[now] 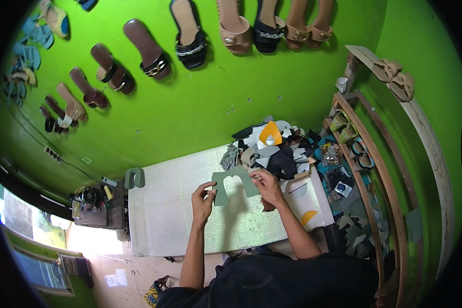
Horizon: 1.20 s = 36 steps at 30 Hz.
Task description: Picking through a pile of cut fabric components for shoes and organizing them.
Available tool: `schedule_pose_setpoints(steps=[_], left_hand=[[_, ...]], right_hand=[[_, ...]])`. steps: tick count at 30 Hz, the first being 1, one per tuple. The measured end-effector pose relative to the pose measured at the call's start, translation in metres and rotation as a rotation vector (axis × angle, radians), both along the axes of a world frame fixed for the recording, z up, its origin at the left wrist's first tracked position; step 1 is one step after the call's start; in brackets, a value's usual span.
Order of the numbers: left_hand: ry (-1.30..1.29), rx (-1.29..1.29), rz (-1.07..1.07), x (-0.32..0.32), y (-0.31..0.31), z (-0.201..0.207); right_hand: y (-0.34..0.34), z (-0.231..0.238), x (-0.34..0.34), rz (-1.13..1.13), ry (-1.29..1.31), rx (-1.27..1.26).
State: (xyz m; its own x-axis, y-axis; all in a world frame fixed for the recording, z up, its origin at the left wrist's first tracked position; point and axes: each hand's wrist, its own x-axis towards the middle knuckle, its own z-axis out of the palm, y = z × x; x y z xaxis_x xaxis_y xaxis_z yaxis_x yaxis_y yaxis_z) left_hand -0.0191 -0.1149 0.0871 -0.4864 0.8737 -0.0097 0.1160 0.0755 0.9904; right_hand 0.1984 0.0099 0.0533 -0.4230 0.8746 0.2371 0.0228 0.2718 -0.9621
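While both hands hold it up over the pale, shiny-covered bench (164,215), the grey-green, arch-shaped flat sheet piece (220,189) hangs with its 2 legs toward the person. The left hand (204,199) pinches the outer edge of the left leg; the right hand (267,186) grips the right shoulder between thumb and fingers.

The outline looks already cut, and the piece is joined to nothing visible. A grey-green stack of U-shaped pieces (134,178) at the far left corner seems alike in form, perhaps a finished batch; how much remains, I cannot tell.

Bare bench surface spreads left of the left hand and toward the near edge, giving generous room that way. On the right it is tighter: a heap of mixed-colour scraps (281,161) lies just beyond the right hand, and a yellow-orange curved scrap (309,217) sits near the right edge.
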Motion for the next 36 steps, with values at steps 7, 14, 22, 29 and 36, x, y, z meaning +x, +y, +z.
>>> schedule_pose_setpoints(steps=[7,14,22,29,36], left_hand=[[-0.012,-0.026,0.115,-0.053,-0.095,-0.014],[-0.114,0.058,0.183,-0.126,-0.213,-0.023],[-0.187,0.062,0.24,-0.197,-0.333,-0.021],[-0.176,0.087,0.291,-0.252,-0.383,-0.029],[-0.146,0.055,0.302,-0.316,-0.381,-0.037]], right_hand=[[-0.07,0.004,-0.057,0.15,-0.102,-0.041],[-0.158,0.004,-0.141,0.305,-0.099,-0.17],[-0.255,0.008,-0.234,0.449,-0.058,-0.271],[-0.293,-0.001,-0.301,0.527,-0.079,-0.224],[-0.29,-0.007,-0.366,0.529,-0.048,-0.245]])
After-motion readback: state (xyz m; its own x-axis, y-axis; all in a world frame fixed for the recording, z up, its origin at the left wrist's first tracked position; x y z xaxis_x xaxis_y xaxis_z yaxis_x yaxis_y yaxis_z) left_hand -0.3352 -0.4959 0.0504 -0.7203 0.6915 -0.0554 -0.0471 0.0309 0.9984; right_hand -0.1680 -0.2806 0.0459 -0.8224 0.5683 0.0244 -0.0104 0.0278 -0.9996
